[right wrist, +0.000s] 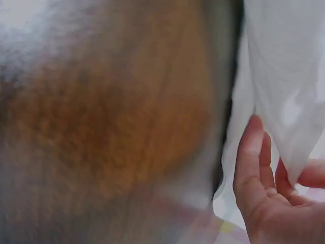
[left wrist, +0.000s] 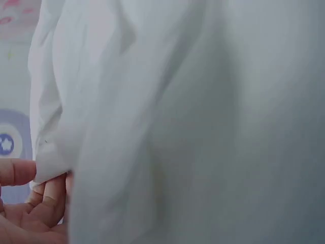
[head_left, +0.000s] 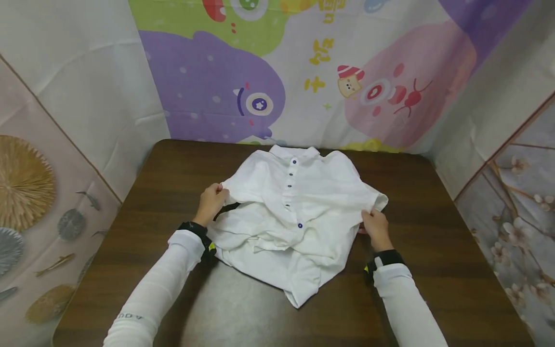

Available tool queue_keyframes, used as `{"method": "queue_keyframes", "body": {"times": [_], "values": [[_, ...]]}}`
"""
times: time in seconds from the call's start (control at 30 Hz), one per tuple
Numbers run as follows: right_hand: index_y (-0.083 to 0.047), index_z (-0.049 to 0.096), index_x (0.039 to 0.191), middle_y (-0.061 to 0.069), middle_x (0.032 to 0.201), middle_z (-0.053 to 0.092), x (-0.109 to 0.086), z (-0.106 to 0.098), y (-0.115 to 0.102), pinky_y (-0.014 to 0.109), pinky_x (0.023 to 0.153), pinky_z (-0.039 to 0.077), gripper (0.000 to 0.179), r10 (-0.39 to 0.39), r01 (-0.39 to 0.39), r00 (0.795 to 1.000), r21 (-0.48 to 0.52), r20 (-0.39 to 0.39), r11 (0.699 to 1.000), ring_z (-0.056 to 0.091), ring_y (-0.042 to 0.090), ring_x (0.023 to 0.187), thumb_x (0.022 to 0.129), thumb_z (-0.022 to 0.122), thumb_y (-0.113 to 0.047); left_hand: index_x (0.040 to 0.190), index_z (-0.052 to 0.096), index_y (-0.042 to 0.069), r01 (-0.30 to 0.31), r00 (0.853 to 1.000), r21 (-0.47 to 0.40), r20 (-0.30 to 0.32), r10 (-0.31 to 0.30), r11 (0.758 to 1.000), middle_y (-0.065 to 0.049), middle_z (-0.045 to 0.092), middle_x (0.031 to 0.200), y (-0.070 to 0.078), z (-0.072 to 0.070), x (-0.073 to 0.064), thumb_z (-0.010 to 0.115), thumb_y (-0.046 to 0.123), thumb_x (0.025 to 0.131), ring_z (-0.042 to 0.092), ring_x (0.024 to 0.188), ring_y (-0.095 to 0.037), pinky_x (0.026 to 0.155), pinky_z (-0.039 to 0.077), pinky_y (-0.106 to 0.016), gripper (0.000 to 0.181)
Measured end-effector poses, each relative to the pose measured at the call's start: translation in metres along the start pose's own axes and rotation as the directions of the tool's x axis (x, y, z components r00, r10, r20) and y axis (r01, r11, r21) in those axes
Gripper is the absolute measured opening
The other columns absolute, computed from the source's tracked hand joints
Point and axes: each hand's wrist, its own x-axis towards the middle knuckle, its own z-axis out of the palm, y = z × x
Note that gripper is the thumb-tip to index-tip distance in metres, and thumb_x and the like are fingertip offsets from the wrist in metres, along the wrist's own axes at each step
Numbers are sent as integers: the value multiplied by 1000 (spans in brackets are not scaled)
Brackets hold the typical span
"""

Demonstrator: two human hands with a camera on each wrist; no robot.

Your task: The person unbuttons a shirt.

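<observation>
A white collared shirt (head_left: 321, 183) with small dark buttons down its front lies rumpled over the table, collar toward the far edge. My left hand (head_left: 211, 202) pinches the edge of the sleeve on the left; in the left wrist view the thumb and fingers (left wrist: 53, 195) meet on the cloth. On the other side my right hand (head_left: 376, 227) pinches the right sleeve's edge, and the right wrist view has a corner of cloth between thumb and fingers (right wrist: 251, 162). The shirt's lower part is bunched, with one corner pointing toward me.
Under the shirt is a dark brown wooden table (head_left: 433, 289) with rounded corners. Behind it hangs a cloth backdrop (head_left: 221, 91) with cartoon figures. Patterned curtains (head_left: 99, 86) stand along the left and right sides. A pale glare lies on the near part of the tabletop.
</observation>
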Motion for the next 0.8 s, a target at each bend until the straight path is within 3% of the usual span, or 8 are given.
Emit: {"method": "queue_keyframes", "body": {"times": [0.2,0.4,0.5,0.53,0.6,0.7,0.73,0.8], "values": [[7,40,130,1,80,47,1,-16,-7,17,56,47,42,68,-72,997,192,29,979,48,4,63,99,34,-21,98,48,-4,103,992,-135,-64,-112,985,-8,50,77,-9,-11,16,40,11,90,49,62,-12,58,43,-22,18],[6,37,135,14,115,45,8,-17,-6,20,67,38,44,30,-32,999,85,24,996,45,15,89,101,32,-21,110,43,-4,135,989,-317,-16,-148,939,-9,50,75,-46,-6,50,45,17,96,51,55,-10,54,49,-24,25],[5,41,131,13,106,46,15,-16,-2,23,63,39,42,24,-24,999,5,46,1000,46,15,79,100,34,-22,113,40,-5,179,983,-354,31,-179,918,-6,49,69,-43,-12,47,45,15,97,50,50,-8,50,49,-23,26],[5,42,131,12,103,46,16,-16,0,22,61,41,42,25,-24,998,-15,55,1000,46,13,74,100,35,-22,116,38,-6,224,974,-330,47,-220,917,-4,50,70,-30,-17,37,43,14,98,50,50,-7,52,50,-23,28],[5,43,131,11,98,46,19,-15,4,22,57,43,42,36,-32,997,-48,75,998,45,10,66,99,37,-22,116,36,-6,237,971,-375,79,-224,896,-2,53,66,-26,-21,30,44,13,97,53,47,-5,50,51,-21,28],[8,38,133,13,101,46,18,-14,9,20,53,45,48,53,-46,994,-80,91,996,47,8,60,98,40,-24,111,36,-3,228,973,-422,63,-223,877,0,56,60,-24,-24,20,51,14,95,56,44,-5,48,51,-21,28],[9,34,134,15,103,46,16,-14,10,19,53,45,50,54,-46,994,-81,95,996,47,8,59,97,40,-25,108,36,-1,207,976,-421,32,-214,883,1,56,61,-23,-24,16,53,14,93,56,44,-5,47,51,-22,27],[9,28,136,19,106,45,12,-15,10,20,51,47,55,53,-45,994,-80,99,996,49,9,56,97,41,-27,101,38,2,135,985,-350,-52,-163,927,4,52,63,-26,-23,11,58,16,91,53,45,-3,46,50,-21,26]]}}
